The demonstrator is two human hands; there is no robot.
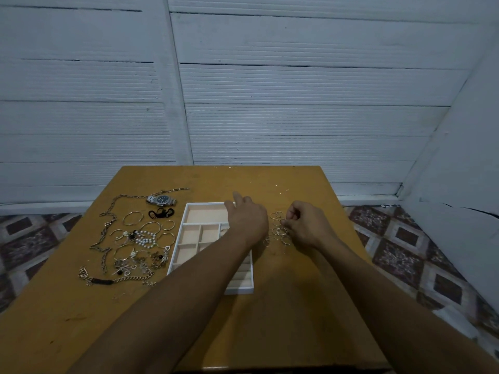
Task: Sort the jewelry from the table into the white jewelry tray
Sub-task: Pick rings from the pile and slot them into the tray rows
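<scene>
Working from the counter [270, 319] down: the white jewelry tray [205, 204] sits mid-counter, long axis running away from us, its compartments looking empty as far as we can see. The bulk jewelry heap [135, 238] lies left of the tray, well apart from both hands. The left hand [247, 218] hangs over the tray's far-right corner, fingers loose and mostly straight, holding nothing. The right hand [305, 225] is lower and curled, fingertips down in the rings [279, 232]; we read that as a pinch on one ring, though it's too small to confirm. The rings lie just right of the tray, so the right hand is nearer. The ribbed rows at the tray's near end look like ring slots, so we'd expect a short carry left and back toward us.
</scene>
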